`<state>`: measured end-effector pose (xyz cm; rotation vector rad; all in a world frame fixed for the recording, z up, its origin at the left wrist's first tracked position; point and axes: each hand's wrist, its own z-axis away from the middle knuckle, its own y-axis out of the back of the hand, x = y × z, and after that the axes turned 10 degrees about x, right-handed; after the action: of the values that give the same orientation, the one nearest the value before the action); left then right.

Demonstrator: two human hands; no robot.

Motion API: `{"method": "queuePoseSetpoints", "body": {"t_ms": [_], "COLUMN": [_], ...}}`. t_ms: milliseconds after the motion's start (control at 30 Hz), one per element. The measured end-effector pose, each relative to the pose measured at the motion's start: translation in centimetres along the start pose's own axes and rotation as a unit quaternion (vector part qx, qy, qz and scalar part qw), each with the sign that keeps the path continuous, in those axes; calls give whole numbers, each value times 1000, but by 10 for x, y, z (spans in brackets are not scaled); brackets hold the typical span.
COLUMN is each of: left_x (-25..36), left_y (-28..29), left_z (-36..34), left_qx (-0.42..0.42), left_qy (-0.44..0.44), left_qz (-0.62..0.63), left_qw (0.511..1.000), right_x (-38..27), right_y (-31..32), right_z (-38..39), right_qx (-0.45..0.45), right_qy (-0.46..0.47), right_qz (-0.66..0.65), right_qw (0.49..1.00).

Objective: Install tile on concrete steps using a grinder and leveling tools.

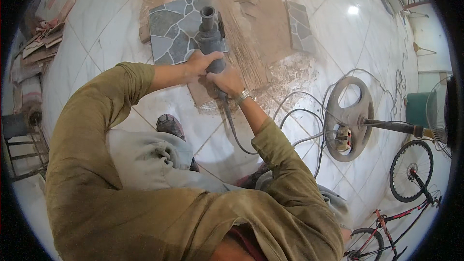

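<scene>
An angle grinder (210, 41) with a dark body is held in front of me over a grey stone-patterned tile (166, 29), its guard or disc side turned to the right near the tile's right edge. My left hand (199, 63) wraps round the body's left side, thumb across the top. Just behind it my right hand (229, 80), with a metal watch on the wrist, grips the rear end. A dark power cord (231, 123) trails from the grinder toward me. Hidden beneath the tool is where the disc meets the tile, if it does.
Under the work lie a dusty wooden board (249, 60) and brown dust. A narrow tile piece (300, 28) rests to the right. Farther right are a round grey fan base (338, 101) with a socket block (343, 138), looping cables and a bicycle (411, 203). Scrap pieces (43, 48) sit left.
</scene>
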<state>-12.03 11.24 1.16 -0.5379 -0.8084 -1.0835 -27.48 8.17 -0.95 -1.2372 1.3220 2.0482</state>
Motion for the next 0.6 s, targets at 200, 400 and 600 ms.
{"method": "queuePoseSetpoints", "body": {"t_ms": [200, 400, 600], "left_x": [-14, -14, -16], "left_y": [6, 8, 7], "left_z": [-19, -18, -11], "left_qx": [-7, -9, -26], "left_qy": [-26, 15, 3], "left_qz": [-7, -63, -2], "left_qw": [1000, 998, 1000], "right_x": [-5, -1, 3], "right_y": [-1, -4, -5], "right_z": [-2, 5, 3], "right_qx": [-3, -11, -60], "right_qy": [-9, -7, -20], "right_qz": [-33, -29, -36], "right_qw": [999, 999, 997]}}
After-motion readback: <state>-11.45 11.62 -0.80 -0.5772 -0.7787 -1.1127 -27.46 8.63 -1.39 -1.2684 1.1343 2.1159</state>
